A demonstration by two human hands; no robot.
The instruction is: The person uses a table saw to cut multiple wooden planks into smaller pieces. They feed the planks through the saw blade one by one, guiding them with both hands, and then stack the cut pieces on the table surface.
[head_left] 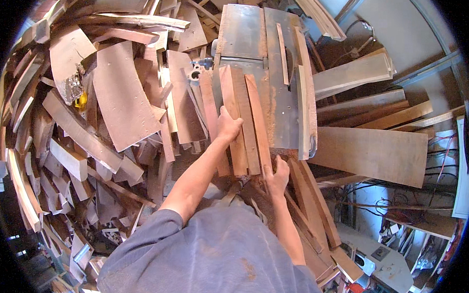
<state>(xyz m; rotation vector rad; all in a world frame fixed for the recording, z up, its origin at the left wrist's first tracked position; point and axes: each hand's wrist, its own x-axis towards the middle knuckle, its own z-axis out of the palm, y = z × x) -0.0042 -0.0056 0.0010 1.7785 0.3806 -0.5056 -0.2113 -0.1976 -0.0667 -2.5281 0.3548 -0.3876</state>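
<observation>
Head view: two bare hands at a machine with a grey metal surface (282,119) dusted with sawdust. The left hand (230,125) is curled over a pale wooden strip (238,151), its fingers folded across the wood near mid-length. The strip runs lengthwise by the left edge of the surface, its far end just short of a dark cross slot (242,59). The right hand (278,177), narrowly closed, holds the near end of a slender reddish strip (256,109), by the near-left corner of the surface. Between the two strips lies a brown board (250,141); whether it touches the metal cannot be told. Along the right edge of the surface lie a thin light strip (282,54) and a longer pale strip (301,108). Beyond that edge extends a wide board (374,154). To the left, a broad plank (123,93) rests among heaped offcuts (69,160), near a small yellow object (81,100).
</observation>
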